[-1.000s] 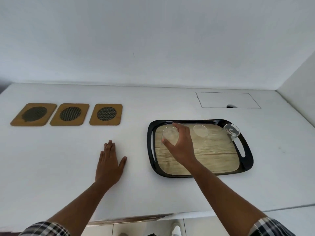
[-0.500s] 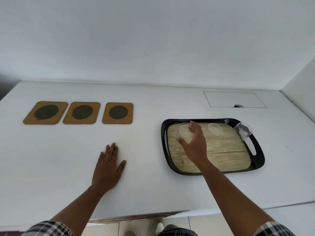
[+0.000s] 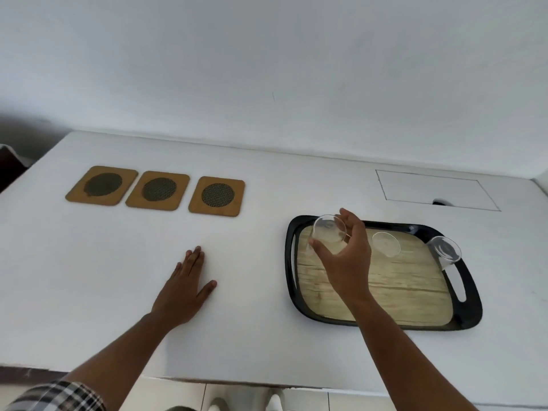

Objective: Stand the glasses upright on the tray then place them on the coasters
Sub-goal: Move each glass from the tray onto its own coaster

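Observation:
A black tray with a wood-look floor sits on the white counter at the right. My right hand is shut on a clear glass, held upright just above the tray's far left corner. A second glass stands upright in the tray's far middle. A third glass stands at the far right by the tray's handle. Three tan coasters with dark mesh centres lie in a row at the left: left coaster, middle coaster, right coaster. My left hand rests flat on the counter.
A rectangular cut-out panel with a small finger hole is set into the counter behind the tray. White walls close the back and the right side. The counter's front edge runs along the bottom, with tiled floor below.
My right hand has lifted the left glass off the tray floor. The view has shifted left, so everything sits further right in the frame. My left hand stays flat.

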The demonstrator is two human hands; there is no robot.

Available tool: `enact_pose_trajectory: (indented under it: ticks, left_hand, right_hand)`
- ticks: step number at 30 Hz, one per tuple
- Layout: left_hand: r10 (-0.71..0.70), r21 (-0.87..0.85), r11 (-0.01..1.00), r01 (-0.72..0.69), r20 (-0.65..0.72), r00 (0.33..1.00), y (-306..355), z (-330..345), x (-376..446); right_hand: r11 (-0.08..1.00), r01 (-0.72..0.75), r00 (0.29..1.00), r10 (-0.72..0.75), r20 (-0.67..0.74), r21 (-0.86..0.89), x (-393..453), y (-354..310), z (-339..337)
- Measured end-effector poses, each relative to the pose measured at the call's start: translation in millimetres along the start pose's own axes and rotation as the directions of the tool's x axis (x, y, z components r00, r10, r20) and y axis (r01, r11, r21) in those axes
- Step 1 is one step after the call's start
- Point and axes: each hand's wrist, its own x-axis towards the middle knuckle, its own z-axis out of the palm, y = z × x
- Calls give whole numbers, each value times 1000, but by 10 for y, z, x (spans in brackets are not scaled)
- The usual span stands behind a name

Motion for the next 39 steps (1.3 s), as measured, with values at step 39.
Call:
enact_pose_trajectory:
  ticks: [39]
  left_hand:
    - [-188, 41, 979, 197, -166, 968, -3015, -1199, 151]
  right_hand:
    - [998, 29, 969, -16, 247, -49, -446, -1663, 3936]
